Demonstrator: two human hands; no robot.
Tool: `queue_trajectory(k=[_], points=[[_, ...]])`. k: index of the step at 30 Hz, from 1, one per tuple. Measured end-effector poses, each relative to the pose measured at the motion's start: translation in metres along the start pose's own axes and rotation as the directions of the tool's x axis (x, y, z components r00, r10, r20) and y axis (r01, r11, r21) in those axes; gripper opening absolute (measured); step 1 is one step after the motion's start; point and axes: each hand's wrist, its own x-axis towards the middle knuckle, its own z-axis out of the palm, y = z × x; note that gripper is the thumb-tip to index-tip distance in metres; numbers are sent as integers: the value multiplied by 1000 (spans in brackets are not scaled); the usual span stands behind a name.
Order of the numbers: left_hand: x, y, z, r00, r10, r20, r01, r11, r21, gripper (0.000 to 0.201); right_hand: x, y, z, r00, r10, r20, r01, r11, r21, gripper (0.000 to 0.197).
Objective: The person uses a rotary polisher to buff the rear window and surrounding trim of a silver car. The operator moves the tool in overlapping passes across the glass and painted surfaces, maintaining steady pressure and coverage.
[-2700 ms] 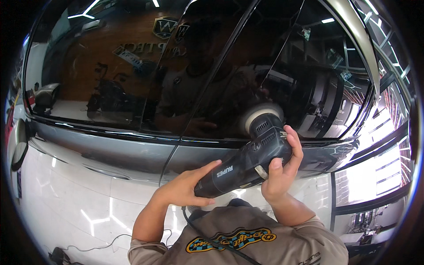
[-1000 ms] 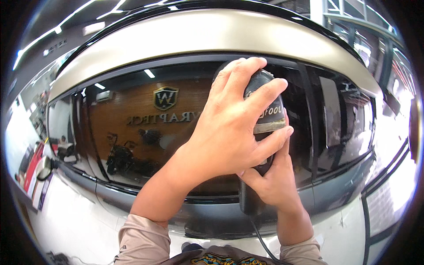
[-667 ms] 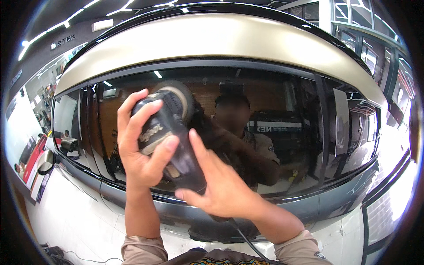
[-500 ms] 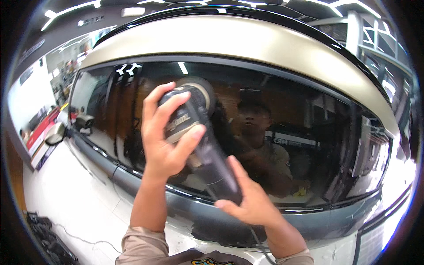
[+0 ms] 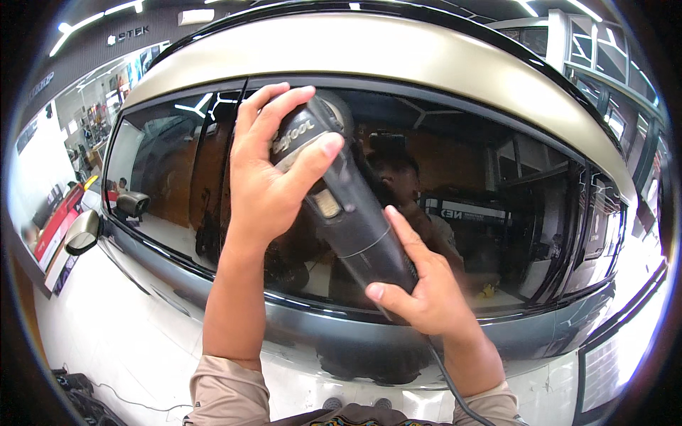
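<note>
A black power polisher [image 5: 352, 213] slants across the middle of the view, its head up and left, its rear end down and right. My left hand [image 5: 273, 163] wraps over the polisher's head, thumb on one side and fingers on the other. Round the rear of the body my right hand [image 5: 423, 287] is closed. Behind the head, the round pad [image 5: 334, 117] faces the dark, glossy side window [image 5: 462, 170] of a car near its upper edge; whether it touches the glass is hidden. A black cord [image 5: 451, 380] trails from the tool past my right forearm.
Above the window runs the car's pale gold roof panel [image 5: 398, 53]; below lies the dark grey door [image 5: 298, 326]. A side mirror [image 5: 84, 232] sticks out at the left. On the white floor [image 5: 128, 341], black equipment [image 5: 74, 390] and a thin cable lie at lower left.
The polisher and both hands have moved; its head is higher up the window and its rear end has shifted right and up. The view has shifted slightly. Both hands keep their hold.
</note>
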Motion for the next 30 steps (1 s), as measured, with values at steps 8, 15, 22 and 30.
queue_trajectory(k=[8,15,22,30], points=[[-43,0,-14,993,-38,113,36,999,20,61,-24,30,10,1000,16,-12,-17,1000,-16,101],[-156,3,-43,986,-123,109,119,992,48,67,-72,53,31,963,119,243,-53,964,-260,96],[-237,1,-42,978,-199,69,186,969,161,70,-94,79,42,936,89,340,7,963,-271,88],[-270,39,21,966,-257,-21,257,962,94,72,-136,102,-11,942,100,320,-2,957,-291,86]])
